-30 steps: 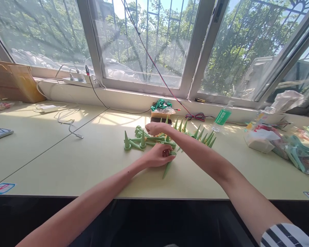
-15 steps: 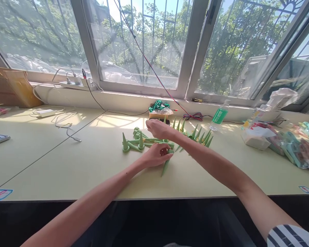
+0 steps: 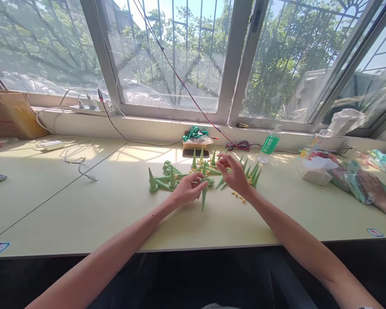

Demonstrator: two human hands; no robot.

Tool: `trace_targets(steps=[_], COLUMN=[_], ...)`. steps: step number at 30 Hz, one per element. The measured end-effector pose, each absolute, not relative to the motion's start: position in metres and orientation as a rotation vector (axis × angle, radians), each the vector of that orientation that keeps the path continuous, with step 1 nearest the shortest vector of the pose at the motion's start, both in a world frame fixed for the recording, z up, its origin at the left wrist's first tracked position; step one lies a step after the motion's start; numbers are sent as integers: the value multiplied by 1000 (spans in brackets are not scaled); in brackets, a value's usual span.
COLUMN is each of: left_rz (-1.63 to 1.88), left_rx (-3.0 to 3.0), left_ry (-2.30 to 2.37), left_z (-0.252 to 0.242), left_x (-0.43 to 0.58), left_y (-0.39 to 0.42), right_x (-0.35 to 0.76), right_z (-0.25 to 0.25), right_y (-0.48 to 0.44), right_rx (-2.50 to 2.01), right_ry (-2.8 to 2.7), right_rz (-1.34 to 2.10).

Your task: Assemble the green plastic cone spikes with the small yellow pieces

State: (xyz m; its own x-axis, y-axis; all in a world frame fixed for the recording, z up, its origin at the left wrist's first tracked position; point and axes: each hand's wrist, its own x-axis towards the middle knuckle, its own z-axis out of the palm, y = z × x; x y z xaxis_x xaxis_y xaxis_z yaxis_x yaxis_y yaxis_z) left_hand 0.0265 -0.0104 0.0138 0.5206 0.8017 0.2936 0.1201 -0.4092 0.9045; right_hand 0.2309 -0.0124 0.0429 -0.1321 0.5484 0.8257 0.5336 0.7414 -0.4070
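Note:
My left hand (image 3: 190, 189) is closed on a green cone piece (image 3: 204, 198) whose point faces the front edge of the table. To its right, my right hand (image 3: 233, 172) is raised over the pile with thumb and fingertips pinched together; whatever they hold is too small to make out. Green cones stand at the left, one of them an upright cone (image 3: 152, 181), and several more lie or stand behind and right of my hands. Small yellow pieces (image 3: 239, 197) lie on the table beside my right forearm, with others scattered among the green parts.
Behind the pile are a dark phone (image 3: 195, 153) and a small box with green cords (image 3: 196, 136). A bottle (image 3: 270, 143) stands at the back right. Another person's hand (image 3: 371, 184) rests on bagged parts at the far right. A white cable (image 3: 80, 165) lies left.
My right hand has moved right and nearer, off the left side of the pile, uncovering green cones and the phone. The view has shifted slightly; my left hand still holds the cone.

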Motion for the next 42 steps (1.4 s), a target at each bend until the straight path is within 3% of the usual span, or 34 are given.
trace_targets(steps=[22,42], left_rz=[1039,1013], left_rx=[1497,1444], left_ry=[638,646], left_z=[23,24], left_x=[23,23], left_y=[-2,-3], right_x=[198,199], right_z=[21,14], right_y=[-23,-19], right_rx=[-942,-1009], right_ry=[-1694,-1700], right_rz=[340,359])
